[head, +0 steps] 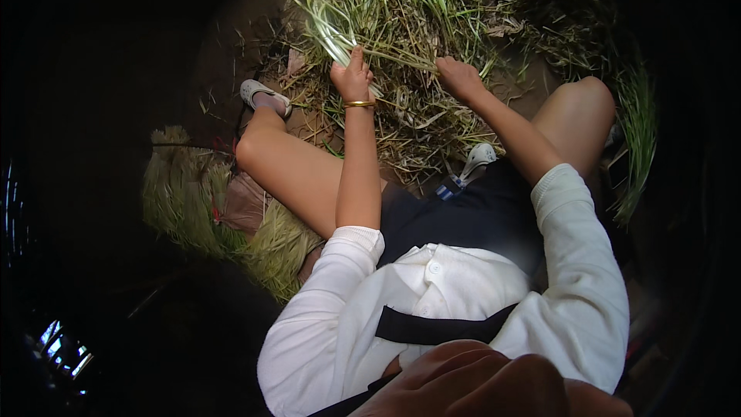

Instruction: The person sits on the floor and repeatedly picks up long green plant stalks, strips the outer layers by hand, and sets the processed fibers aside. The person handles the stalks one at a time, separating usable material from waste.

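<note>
My left hand [353, 76] grips a small bunch of pale grass-like stalks [329, 32], its thumb pointing up along them. The white ends fan out above the fist, and a little of the bunch shows below it. To the right, my right hand [461, 77] is closed on the end of some thin yellowish strands [405, 59]. These strands stretch between the two hands; where they meet the left fist is partly hidden. Both hands are over a loose heap of green and dried stalks [399, 6].
Tied bundles of pale stalks [185, 191] lie by my left thigh, with red string [216, 211] on them. Long green stalks [639, 127] lie beyond my right knee. A white shoe [263, 95] is at left, another shoe [478, 156] near the middle. Dark surroundings hide the rest.
</note>
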Available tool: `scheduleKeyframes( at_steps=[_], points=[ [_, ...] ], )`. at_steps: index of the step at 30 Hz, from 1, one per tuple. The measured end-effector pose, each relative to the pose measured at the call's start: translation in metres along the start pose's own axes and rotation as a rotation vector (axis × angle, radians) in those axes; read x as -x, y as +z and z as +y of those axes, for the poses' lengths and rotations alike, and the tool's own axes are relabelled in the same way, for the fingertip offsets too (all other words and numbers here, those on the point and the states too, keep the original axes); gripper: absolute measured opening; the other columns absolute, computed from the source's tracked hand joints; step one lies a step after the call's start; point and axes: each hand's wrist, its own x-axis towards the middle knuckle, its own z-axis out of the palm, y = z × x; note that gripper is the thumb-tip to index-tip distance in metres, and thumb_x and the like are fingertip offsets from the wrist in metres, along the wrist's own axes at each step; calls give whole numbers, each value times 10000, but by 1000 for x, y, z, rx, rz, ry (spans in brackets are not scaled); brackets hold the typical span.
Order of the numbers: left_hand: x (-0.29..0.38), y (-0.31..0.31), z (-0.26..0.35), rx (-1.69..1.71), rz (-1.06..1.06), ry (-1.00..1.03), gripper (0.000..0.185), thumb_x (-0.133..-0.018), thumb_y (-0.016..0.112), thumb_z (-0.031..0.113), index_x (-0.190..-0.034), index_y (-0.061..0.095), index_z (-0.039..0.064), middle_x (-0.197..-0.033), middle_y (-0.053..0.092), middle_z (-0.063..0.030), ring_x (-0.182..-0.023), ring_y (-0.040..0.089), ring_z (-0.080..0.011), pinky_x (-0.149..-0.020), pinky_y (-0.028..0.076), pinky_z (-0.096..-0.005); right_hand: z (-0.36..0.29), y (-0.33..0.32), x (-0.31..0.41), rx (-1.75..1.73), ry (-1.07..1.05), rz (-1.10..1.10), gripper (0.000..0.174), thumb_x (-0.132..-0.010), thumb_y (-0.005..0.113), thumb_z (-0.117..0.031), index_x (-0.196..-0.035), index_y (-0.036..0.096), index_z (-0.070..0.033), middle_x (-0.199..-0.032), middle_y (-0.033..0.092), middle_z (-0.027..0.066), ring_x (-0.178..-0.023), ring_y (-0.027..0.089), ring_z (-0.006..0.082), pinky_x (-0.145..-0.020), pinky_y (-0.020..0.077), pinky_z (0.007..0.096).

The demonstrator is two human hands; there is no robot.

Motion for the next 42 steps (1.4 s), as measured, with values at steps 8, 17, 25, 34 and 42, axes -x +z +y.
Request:
scheduleKeyframes(
  at_steps=[8, 17, 25, 34, 42],
  points=[
    [2, -30, 44, -100, -85, 62, 141, -863, 623, 143, -860, 518, 48, -624, 510, 16, -410, 334, -32, -347, 253, -202, 33, 8, 14, -98, 455, -380, 251, -838, 518, -63, -1085, 556, -45, -1006, 608, 180, -932, 585, 344, -752, 461, 495],
    [18, -18, 31, -320, -195, -9, 144, -866, 624, 171, -828, 572, 42, -532, 441, 55, -392, 325, -24, -359, 230, -202, -104, -49, -67, -1091, 141, -196, 479, -870, 488, -474, -798, 618, -19, -714, 597, 102, -665, 557, 198, -583, 408, 328],
    [22, -24, 49, -83, -175, 35, 152, -880, 602, 156, -802, 583, 27, -531, 452, 37, -382, 276, -32, -362, 215, -197, -27, 20, -13, -193, 10, -135, 310, -844, 517, -276, -681, 612, -29, -742, 620, 163, -700, 600, 316, -630, 447, 427],
    [15, -52, 102, 94, -44, 226, 198, -885, 597, 172, -824, 561, -13, -687, 521, -11, -433, 298, -31, -369, 226, -208, -13, 14, 33, 265, 198, -392, 614, -803, 510, -57, -1336, 277, -252, -913, 548, 128, -671, 581, 248, -515, 438, 358],
    [3, -35, 54, 175, -32, 87, 230, -895, 578, 245, -868, 538, 20, -838, 609, -66, -416, 328, -35, -358, 256, -192, -106, -44, -14, -823, -229, -326, 216, -899, 525, -220, -994, 509, -27, -813, 540, 127, -707, 544, 248, -652, 427, 356]
  ],
)
